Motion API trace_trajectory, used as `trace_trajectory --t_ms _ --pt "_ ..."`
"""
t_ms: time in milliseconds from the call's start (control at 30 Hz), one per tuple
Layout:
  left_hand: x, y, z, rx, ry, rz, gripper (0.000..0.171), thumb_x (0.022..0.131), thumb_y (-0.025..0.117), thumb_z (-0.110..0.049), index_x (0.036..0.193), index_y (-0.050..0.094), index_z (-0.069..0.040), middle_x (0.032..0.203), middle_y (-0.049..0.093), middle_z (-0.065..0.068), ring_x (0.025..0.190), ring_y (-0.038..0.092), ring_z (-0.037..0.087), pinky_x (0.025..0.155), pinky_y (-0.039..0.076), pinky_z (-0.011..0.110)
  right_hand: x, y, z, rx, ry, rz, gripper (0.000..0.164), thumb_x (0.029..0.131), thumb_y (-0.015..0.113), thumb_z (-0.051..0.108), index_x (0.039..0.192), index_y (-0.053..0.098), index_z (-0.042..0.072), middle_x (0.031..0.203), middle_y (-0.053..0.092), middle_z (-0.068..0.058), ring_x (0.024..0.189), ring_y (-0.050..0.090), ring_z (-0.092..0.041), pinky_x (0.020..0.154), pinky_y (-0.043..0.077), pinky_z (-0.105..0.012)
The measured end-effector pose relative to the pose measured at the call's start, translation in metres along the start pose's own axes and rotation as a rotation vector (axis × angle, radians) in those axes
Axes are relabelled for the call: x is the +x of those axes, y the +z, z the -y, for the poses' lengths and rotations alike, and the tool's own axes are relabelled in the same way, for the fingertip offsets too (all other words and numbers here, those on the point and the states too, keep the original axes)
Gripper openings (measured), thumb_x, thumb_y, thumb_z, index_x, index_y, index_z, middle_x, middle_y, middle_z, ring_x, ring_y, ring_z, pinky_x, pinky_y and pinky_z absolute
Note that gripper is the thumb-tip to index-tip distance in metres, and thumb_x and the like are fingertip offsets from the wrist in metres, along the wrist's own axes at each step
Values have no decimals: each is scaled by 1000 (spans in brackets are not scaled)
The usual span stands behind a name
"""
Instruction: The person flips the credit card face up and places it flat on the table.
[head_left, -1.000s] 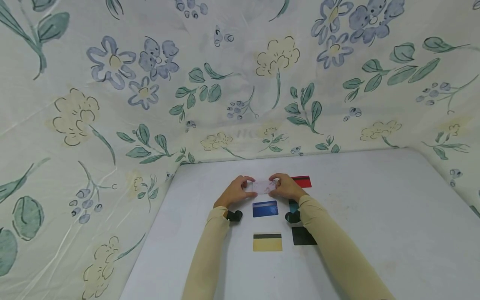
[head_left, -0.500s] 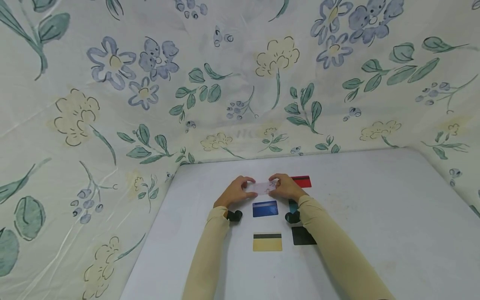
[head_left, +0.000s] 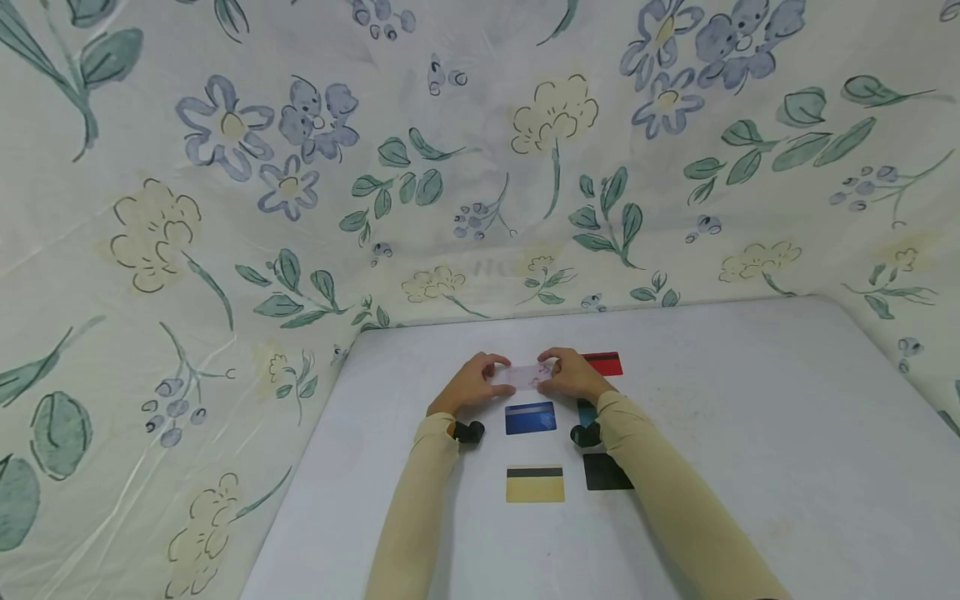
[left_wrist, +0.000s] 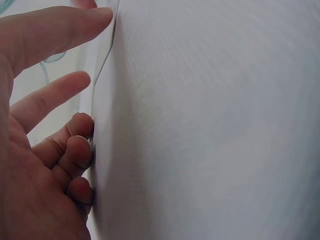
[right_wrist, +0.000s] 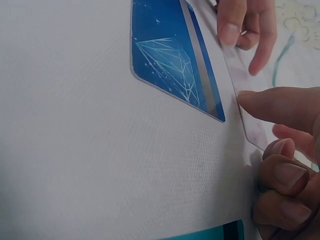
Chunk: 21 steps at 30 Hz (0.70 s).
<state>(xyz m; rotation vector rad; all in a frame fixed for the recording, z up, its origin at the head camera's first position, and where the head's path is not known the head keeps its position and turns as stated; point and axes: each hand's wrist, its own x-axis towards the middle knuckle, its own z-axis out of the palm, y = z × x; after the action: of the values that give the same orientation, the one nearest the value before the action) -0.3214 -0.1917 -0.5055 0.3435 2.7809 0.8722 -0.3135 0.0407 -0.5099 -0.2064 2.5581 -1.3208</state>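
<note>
left hand [head_left: 472, 382]: thumb and forefinger pinch left end of pale card [head_left: 528, 377] | right hand [head_left: 573, 375]: same pinch at right end | pale card: on or just above white table [head_left: 720, 417], beyond blue card [head_left: 530, 418], left of red card [head_left: 607, 363]

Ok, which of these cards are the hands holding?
The pale pinkish card, just beyond the blue card: the left hand and right hand pinch its opposite ends. Neither grips the blue card, red card, teal card, black card or yellow card.
</note>
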Motion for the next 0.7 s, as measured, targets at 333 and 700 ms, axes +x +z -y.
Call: trace_trajectory --t_ms 333,700 --pt "0 -1 1 -13 37 -8 55 88 81 -40 136 65 -19 115 57 9 106 51 24 96 46 43 -2 0 0 12 -1 -11 55 89 80 17 140 61 12 90 55 -7 81 52 -20 69 41 -28" --pt "1 2 2 -19 38 -24 56 88 80 -43 137 64 -20 116 58 10 106 52 24 96 47 44 -1 -2 -3 30 -26 -14 54 89 79 16 140 61 11 87 53 -6 79 51 -19 67 41 -26"
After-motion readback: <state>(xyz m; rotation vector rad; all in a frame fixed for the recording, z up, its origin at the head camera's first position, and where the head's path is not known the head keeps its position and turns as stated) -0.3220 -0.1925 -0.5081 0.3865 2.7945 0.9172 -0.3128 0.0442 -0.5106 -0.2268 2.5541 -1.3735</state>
